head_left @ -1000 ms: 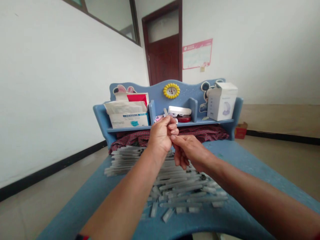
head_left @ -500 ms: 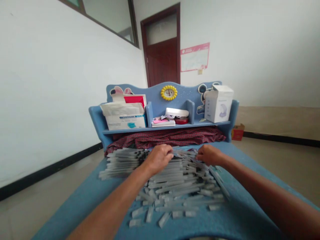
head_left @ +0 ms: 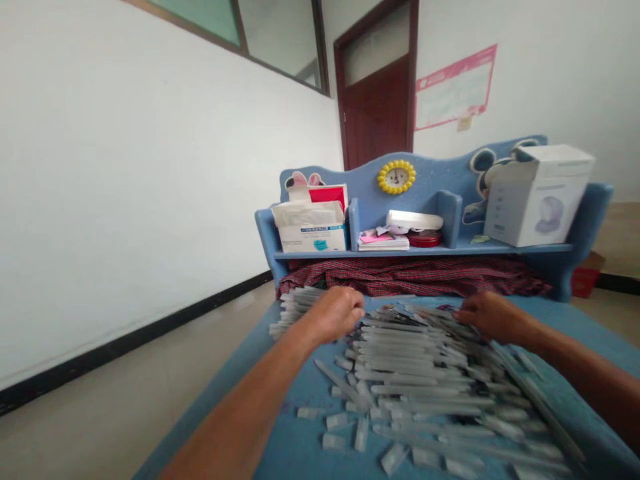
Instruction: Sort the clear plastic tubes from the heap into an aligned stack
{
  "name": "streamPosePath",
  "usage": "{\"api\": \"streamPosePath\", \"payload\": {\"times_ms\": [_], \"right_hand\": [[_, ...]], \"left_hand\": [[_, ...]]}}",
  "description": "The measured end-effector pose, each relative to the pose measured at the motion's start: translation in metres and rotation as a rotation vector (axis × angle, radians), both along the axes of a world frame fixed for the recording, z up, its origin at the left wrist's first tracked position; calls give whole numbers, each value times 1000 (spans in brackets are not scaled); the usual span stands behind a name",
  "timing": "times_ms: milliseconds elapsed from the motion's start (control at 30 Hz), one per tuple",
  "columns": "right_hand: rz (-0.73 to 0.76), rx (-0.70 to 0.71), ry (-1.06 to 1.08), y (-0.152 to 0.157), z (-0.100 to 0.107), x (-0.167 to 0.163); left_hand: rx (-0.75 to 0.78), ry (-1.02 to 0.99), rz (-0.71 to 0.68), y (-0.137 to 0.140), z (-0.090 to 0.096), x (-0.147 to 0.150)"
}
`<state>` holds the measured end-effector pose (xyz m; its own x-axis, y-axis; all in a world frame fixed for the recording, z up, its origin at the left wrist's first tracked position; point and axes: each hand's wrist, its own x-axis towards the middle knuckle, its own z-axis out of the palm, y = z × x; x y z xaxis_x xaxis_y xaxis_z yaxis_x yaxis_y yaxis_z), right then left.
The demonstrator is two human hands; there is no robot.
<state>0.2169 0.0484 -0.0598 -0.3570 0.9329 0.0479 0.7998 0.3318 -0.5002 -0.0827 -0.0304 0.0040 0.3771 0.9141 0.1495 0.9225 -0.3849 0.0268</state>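
Observation:
A wide pile of frosted, translucent pen barrels (head_left: 400, 353) lies on the blue table, with short clear pen caps (head_left: 334, 441) scattered at its near edge. Farther left is a second, neater stack of pen barrels (head_left: 295, 310), partly covered by my left arm. My left hand (head_left: 337, 313) is between the two groups, its fingers curled closed; whatever they hold is hidden. At the far right end of the big pile, my right hand (head_left: 493, 317) is closed with its fingertips down at the barrels. What it pinches is too blurred to make out.
Behind the pens, a red checked cloth (head_left: 425, 275) lies below the blue shelf (head_left: 320, 255). On this shelf stand an open mask box (head_left: 313, 237), a red round tin (head_left: 424, 239) and a white carton (head_left: 537, 200). A yellow flower-shaped clock (head_left: 397, 177) is on the backboard.
The view has turned left, so the scene sits farther right. My left hand has shifted left across the table, from the big pile toward the left stack. My right hand stays by the pile's far right end.

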Motion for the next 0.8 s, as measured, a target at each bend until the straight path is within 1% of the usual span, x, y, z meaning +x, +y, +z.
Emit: {"api": "streamPosePath", "payload": {"times_ms": [100,167,233,333,400,600,800], "right_hand": [[12,79,92,-3,1,-5],[9,127,133,-8,2,-8],[35,154,168,-13,2,-11],[77,148,201,-19,0,-11],[78,142,202,-22,-1,-9],[57,91,219,-27,-2,-7],[87,120,232,-31,1,-10]], "left_hand": [[-57,105,122,-3,6,-41],[-89,167,166,-7,2,-58],[-111,219,181,-11,-6,-66],[-135,286,186,-15,-15,-65],[-143,320,188,-14,-18,-62],[-145,383,171,-12,-16,-58],[-109,427,169,-15,-16,-54]]}}
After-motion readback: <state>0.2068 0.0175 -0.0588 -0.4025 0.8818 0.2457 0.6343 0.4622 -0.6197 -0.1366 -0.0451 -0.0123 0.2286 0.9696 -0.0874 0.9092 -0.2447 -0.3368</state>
